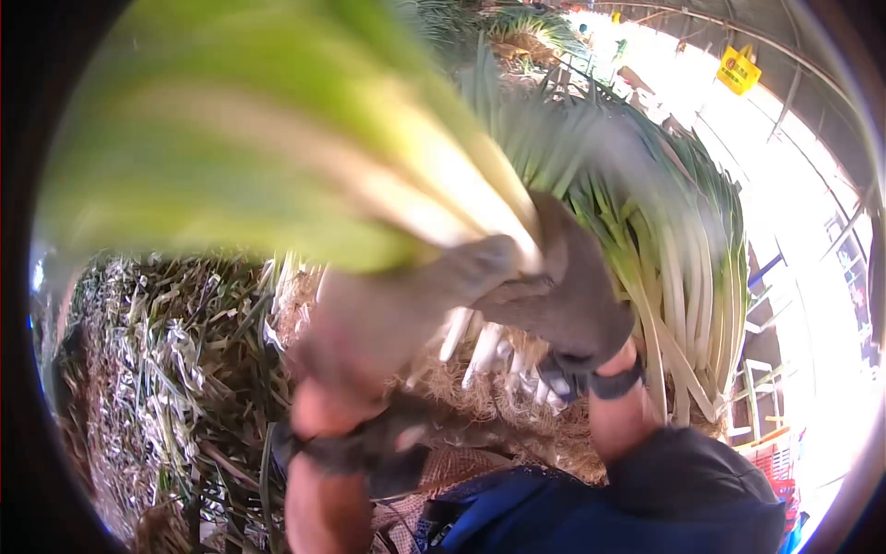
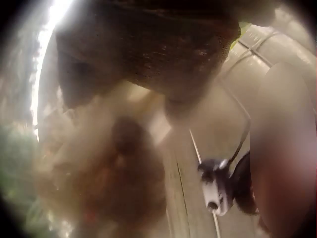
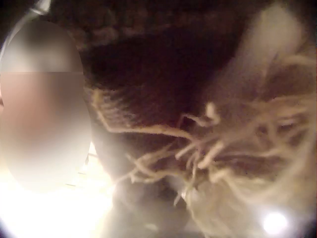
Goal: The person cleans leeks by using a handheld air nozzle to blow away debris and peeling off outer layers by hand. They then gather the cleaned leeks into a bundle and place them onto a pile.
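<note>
A bunch of long green onions is held up close to the head camera, its leaves blurred toward the upper left. My gloved left hand grips the white stalks from the left, and my gloved right hand holds them from the right, the hands meeting at the stalks. In the right wrist view, stringy roots and a pale stalk fill the right side beside the dark glove. The left wrist view has a dark glove across its top, with blurred pale stalks below the fingers.
A large heap of green onions lies behind and right of the hands, with roots toward me. Cut leaves and scraps pile up at left. A red crate stands at lower right; a yellow bag hangs at upper right.
</note>
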Motion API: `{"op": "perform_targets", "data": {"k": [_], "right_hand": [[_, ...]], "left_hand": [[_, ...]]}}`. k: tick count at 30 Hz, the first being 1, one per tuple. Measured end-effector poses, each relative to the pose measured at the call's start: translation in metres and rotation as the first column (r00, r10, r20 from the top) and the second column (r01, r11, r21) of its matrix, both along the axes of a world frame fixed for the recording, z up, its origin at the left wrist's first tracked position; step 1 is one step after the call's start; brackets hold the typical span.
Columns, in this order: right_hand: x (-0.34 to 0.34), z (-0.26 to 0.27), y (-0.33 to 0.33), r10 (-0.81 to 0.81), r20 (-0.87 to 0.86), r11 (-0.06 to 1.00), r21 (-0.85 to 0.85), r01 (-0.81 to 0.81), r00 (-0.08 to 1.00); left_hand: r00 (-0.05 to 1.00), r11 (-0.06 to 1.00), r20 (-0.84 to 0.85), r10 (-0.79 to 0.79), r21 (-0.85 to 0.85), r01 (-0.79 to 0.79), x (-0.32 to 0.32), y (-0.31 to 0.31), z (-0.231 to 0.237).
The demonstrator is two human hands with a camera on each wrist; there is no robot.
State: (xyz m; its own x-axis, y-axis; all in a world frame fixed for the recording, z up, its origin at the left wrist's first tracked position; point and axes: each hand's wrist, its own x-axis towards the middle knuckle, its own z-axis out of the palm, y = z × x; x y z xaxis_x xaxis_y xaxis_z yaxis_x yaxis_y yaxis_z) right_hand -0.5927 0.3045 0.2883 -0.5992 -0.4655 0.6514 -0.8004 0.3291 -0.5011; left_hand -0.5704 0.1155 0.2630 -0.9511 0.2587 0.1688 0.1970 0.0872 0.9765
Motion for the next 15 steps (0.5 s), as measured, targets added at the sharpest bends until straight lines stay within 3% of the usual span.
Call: {"op": "perform_targets", "data": {"k": [1, 3, 5, 6, 7, 9, 12, 14, 15], "right_hand": [[0.003, -0.044, 0.009, -0.097, 0.241, 0.966, -0.209, 0.149, 0.966], [0.003, -0.103, 0.014, 0.051, 0.670, 0.894, -0.361, 0.265, 0.741], [-0.020, -0.184, 0.019, 0.032, 0.854, 0.851, -0.296, 0.434, 0.519], [-0.032, -0.211, 0.019, -0.082, 0.887, 0.845, -0.180, 0.504, 0.455], [-0.045, -0.236, 0.019, -0.187, 0.907, 0.826, -0.063, 0.561, 0.378], [-0.057, -0.238, 0.016, -0.118, 0.884, 0.830, -0.162, 0.534, 0.451], [-0.056, -0.227, 0.005, -0.054, 0.877, 0.816, -0.237, 0.528, 0.477], [-0.038, -0.185, -0.002, -0.054, 0.875, 0.836, -0.223, 0.501, 0.481], [-0.032, -0.170, -0.002, -0.263, 0.878, 0.858, 0.023, 0.513, 0.401]], "left_hand": [[1.000, 0.999, 0.021, 0.013, -0.040, -0.013, -0.008, 0.012, -0.006], [0.981, 0.965, 0.112, 0.161, -0.224, -0.133, -0.020, 0.033, -0.034], [0.923, 0.868, 0.187, 0.335, -0.443, -0.225, -0.034, 0.048, -0.090], [0.890, 0.926, 0.326, 0.319, -0.308, -0.219, -0.039, 0.047, -0.154], [0.951, 0.871, 0.183, 0.249, -0.471, -0.137, -0.020, 0.047, -0.149], [0.925, 0.942, 0.186, 0.330, -0.010, -0.334, -0.004, 0.054, -0.226], [0.913, 0.845, 0.347, 0.213, 0.403, -0.350, 0.018, 0.047, -0.227], [0.927, 0.897, 0.296, 0.230, 0.304, -0.320, 0.025, 0.038, -0.224], [0.915, 0.916, 0.312, 0.256, 0.224, -0.332, 0.033, 0.037, -0.206]]}}
